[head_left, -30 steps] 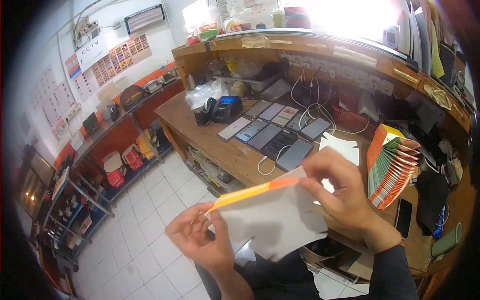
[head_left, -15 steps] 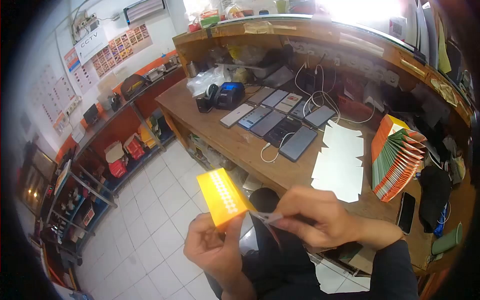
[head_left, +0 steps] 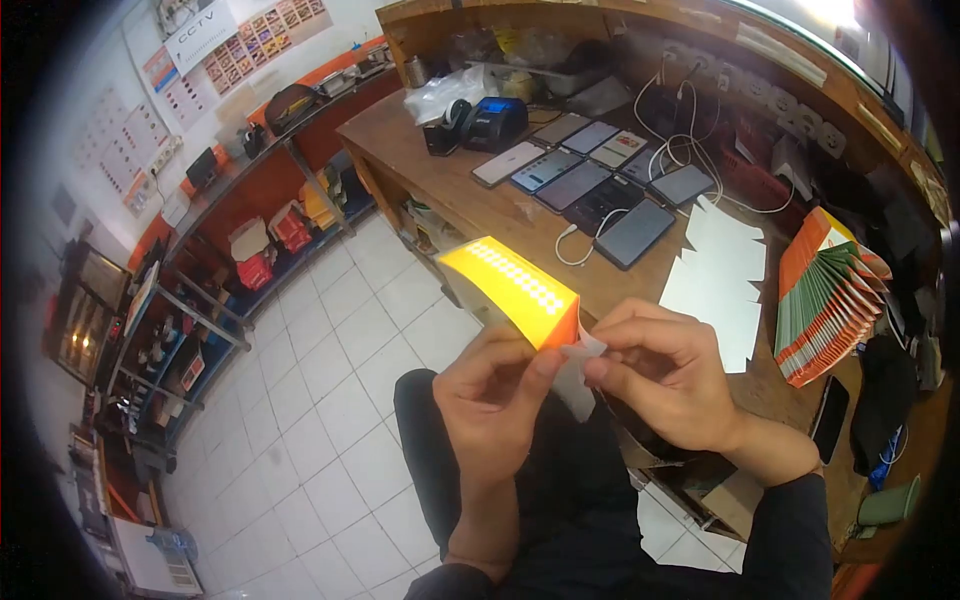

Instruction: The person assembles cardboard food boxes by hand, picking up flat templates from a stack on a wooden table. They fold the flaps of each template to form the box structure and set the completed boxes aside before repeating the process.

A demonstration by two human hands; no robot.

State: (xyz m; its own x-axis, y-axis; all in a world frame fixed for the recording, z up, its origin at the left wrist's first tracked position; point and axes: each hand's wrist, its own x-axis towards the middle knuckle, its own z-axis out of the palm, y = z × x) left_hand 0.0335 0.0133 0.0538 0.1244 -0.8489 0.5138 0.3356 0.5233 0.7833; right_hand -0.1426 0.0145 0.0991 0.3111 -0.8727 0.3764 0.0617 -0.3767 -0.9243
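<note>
A yellow folded card piece (head_left: 505, 290) with a white pattern along one face and an orange end is held above my lap. Its lower edge is pinched between the thumb and fingers of my left hand (head_left: 490, 405). At the orange end, my right hand (head_left: 670, 370) pinches a small whitish strip (head_left: 585, 347), which looks thin and partly see-through. Whether the strip is stuck to the card cannot be made out. To the right of my hands, white die-cut card sheets (head_left: 718, 285) lie on the wooden bench (head_left: 400, 135).
A fanned stack of orange and green folded cards (head_left: 832, 300) stands at the right. Several phones (head_left: 635, 235) lie in rows, with white cables (head_left: 680, 150) behind them. A small black printer (head_left: 497, 122) sits further left. A dark phone (head_left: 832, 420) rests near the bench's right side.
My hands have come closer together. The yellow piece has turned, its length now slanting from upper left to lower right, and less of the strip shows. The view has shifted.
</note>
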